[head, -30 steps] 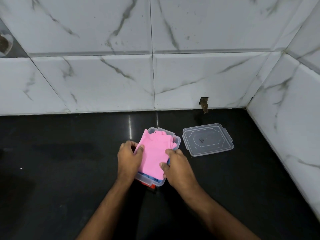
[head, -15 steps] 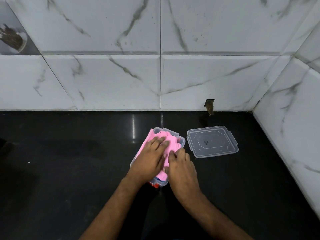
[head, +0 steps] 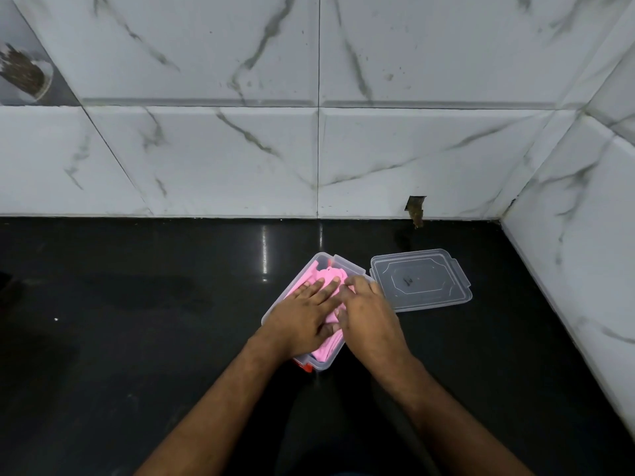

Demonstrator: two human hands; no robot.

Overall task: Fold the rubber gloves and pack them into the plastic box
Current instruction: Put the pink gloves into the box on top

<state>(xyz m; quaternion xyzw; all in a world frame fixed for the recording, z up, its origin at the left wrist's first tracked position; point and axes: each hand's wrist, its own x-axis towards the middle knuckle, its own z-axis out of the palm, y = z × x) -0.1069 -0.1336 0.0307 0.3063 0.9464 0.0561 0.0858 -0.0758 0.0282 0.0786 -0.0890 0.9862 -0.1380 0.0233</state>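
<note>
Bottom of the frame: two bare forearms run up from the lower edge toward centre. Left hand (head: 305, 319) lies flat, palm down, on the folded pink rubber glove (head: 324, 280), fingers (head: 328, 290) extended and slightly spread, pressing rather than gripping; nothing is held. Right hand (head: 369, 312) sits just beside it, touching the glove's right edge and the box's right rim, fingers (head: 357, 283) loosely curled downward, not closed round anything as far as can be told. The glove sits inside the clear plastic box (head: 321, 364), centre of the frame, directly under both palms; pink shows at the far end past the fingertips and at the near end below the left wrist. Something red-orange (head: 304, 366) shows at the box's near corner, can't tell what. Box long axis runs from lower centre toward upper centre, tilted a bit left at the far end, roughly in line with the left hand. Looks like the press-down stage, with the glove nearly seated below the rim. Clear lid (head: 421, 280) lies flat on the black countertop (head: 137, 338) just right of the box, near corner about touching it, so the right hand is the nearer one for it. Beyond, upper frame: white marble-look wall tiles (head: 206, 159), with a small chipped hole (head: 415, 209) at the base.
</note>
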